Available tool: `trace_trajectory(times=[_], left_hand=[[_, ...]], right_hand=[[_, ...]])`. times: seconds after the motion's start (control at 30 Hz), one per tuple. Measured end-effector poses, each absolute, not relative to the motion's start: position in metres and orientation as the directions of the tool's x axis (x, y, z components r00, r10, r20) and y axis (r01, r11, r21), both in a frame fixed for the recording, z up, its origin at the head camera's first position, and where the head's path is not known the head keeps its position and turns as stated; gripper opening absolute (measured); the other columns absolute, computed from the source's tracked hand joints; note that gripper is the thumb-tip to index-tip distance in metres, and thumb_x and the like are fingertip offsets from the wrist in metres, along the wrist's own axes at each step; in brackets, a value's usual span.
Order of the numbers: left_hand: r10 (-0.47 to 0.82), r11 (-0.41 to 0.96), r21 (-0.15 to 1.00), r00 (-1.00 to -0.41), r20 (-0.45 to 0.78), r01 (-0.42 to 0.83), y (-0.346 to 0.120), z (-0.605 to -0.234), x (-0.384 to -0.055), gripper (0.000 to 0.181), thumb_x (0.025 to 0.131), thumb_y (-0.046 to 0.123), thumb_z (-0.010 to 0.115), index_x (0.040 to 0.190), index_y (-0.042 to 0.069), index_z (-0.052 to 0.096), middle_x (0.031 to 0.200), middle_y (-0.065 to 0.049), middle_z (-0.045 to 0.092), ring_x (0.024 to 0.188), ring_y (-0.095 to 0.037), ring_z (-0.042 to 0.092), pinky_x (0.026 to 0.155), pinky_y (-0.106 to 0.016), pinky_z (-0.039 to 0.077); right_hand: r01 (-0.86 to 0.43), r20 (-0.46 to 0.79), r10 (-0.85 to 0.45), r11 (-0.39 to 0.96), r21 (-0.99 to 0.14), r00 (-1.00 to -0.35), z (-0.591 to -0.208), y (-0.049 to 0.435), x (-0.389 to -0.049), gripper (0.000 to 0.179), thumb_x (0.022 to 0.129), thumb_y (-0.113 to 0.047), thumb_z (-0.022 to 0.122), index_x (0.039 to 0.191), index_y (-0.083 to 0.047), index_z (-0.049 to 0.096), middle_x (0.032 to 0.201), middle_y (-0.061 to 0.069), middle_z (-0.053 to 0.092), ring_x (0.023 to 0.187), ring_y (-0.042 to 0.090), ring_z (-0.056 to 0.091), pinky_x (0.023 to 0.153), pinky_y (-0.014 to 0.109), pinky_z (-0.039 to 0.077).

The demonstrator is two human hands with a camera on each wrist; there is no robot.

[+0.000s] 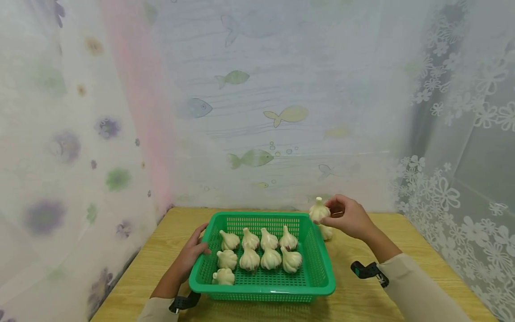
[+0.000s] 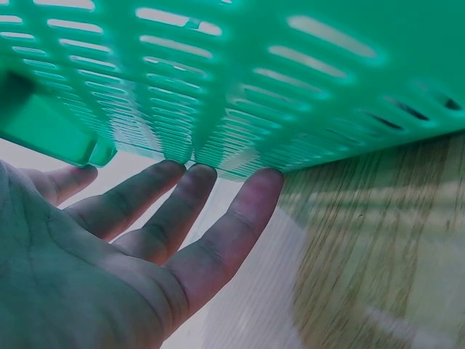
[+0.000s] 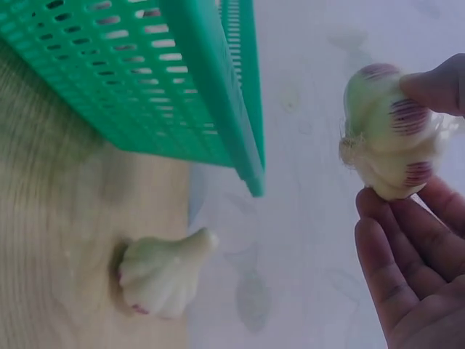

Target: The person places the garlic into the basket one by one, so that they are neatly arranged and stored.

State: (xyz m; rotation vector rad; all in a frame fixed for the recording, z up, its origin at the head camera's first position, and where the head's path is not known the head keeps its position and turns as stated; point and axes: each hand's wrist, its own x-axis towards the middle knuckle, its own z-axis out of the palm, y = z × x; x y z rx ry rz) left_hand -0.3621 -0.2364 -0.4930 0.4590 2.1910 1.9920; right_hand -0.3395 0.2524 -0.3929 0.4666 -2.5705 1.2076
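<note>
My right hand pinches a garlic bulb by its sides, thumb on one side and fingertips on the other. It is raised near the far right corner of a green plastic basket; in the right wrist view the held garlic bulb shows purple streaks. Below it, a second garlic bulb lies on the table outside the basket. My left hand grips the basket's left side, thumb over the rim and fingers against the slotted outer wall. Inside the basket, several pale garlic bulbs sit in rows.
The wood-grain table ends at a fish-print curtain behind the basket. More patterned curtains hang at left and right. Black straps with cameras are on both wrists.
</note>
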Motion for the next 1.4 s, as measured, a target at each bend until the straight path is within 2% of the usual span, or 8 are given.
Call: trace_trajectory(times=[0.13,0.2,0.53,0.8,1.0,1.2,1.3,1.4], left_hand=[[0.317,0.075,0.989,-0.943,0.097,0.128,-0.236,-0.493,-0.362,0.086,0.088,0.001,0.049,0.165,0.022,0.017,0.153,-0.032,0.042,0.112,-0.034,0.064,0.085,-0.047,0.057],[0.315,0.077,0.989,-0.944,0.098,0.128,-0.236,-0.493,-0.362,0.086,0.088,0.001,0.049,0.165,0.022,0.017,0.153,-0.031,0.042,0.113,-0.035,0.063,0.085,-0.047,0.057],[0.303,0.074,0.989,-0.948,0.098,0.126,-0.235,-0.492,-0.363,0.086,0.087,0.002,0.050,0.164,0.022,0.019,0.153,-0.031,0.043,0.112,-0.035,0.064,0.084,-0.046,0.056],[0.301,0.074,0.989,-0.948,0.103,0.131,-0.235,-0.495,-0.366,0.086,0.087,0.002,0.051,0.165,0.022,0.019,0.152,-0.030,0.045,0.116,-0.039,0.063,0.086,-0.047,0.057],[0.299,0.080,0.988,-0.949,0.104,0.134,-0.236,-0.496,-0.367,0.085,0.087,0.003,0.050,0.165,0.022,0.020,0.152,-0.030,0.045,0.118,-0.041,0.063,0.086,-0.047,0.057],[0.299,0.077,0.988,-0.948,0.108,0.137,-0.236,-0.496,-0.368,0.085,0.087,0.002,0.050,0.164,0.022,0.021,0.153,-0.030,0.045,0.120,-0.042,0.062,0.087,-0.047,0.057],[0.314,0.082,0.986,-0.943,0.112,0.144,-0.237,-0.496,-0.368,0.085,0.087,0.002,0.050,0.165,0.021,0.020,0.153,-0.031,0.043,0.120,-0.042,0.062,0.087,-0.048,0.057],[0.319,0.087,0.985,-0.941,0.111,0.146,-0.238,-0.496,-0.367,0.085,0.088,0.003,0.049,0.165,0.021,0.019,0.153,-0.032,0.043,0.118,-0.040,0.062,0.087,-0.048,0.057]], right_hand=[[-0.426,0.358,-0.237,0.594,-0.682,-0.903,-0.393,0.245,-0.344,0.058,0.088,-0.029,0.082,0.138,-0.008,0.063,0.128,0.014,0.067,0.109,0.028,0.068,0.087,0.038,0.058],[-0.440,0.357,-0.261,0.598,-0.670,-0.897,-0.393,0.240,-0.345,0.059,0.088,-0.030,0.082,0.140,-0.008,0.063,0.130,0.014,0.068,0.109,0.028,0.069,0.087,0.038,0.058],[-0.494,0.339,-0.360,0.610,-0.620,-0.869,-0.392,0.217,-0.348,0.055,0.087,-0.035,0.083,0.136,-0.014,0.069,0.132,0.008,0.069,0.116,0.027,0.067,0.097,0.051,0.055],[-0.555,0.316,-0.467,0.570,-0.606,-0.826,-0.391,0.197,-0.350,0.055,0.084,-0.034,0.085,0.132,-0.011,0.071,0.126,0.006,0.072,0.106,0.019,0.068,0.091,0.049,0.056],[-0.568,0.249,-0.541,0.570,-0.593,-0.803,-0.393,0.183,-0.351,0.059,0.085,-0.037,0.084,0.135,-0.009,0.069,0.133,0.008,0.070,0.117,0.025,0.068,0.099,0.045,0.055],[-0.583,0.210,-0.600,0.538,-0.609,-0.772,-0.392,0.171,-0.349,0.060,0.086,-0.034,0.084,0.135,-0.004,0.067,0.134,0.015,0.069,0.122,0.034,0.067,0.100,0.052,0.054],[-0.569,0.181,-0.613,0.526,-0.633,-0.769,-0.393,0.162,-0.349,0.058,0.085,-0.031,0.085,0.135,-0.007,0.068,0.134,0.013,0.069,0.122,0.032,0.067,0.101,0.052,0.053],[-0.556,0.156,-0.619,0.529,-0.641,-0.769,-0.397,0.154,-0.350,0.058,0.085,-0.032,0.085,0.136,-0.009,0.069,0.134,0.010,0.070,0.121,0.028,0.068,0.099,0.044,0.055]])
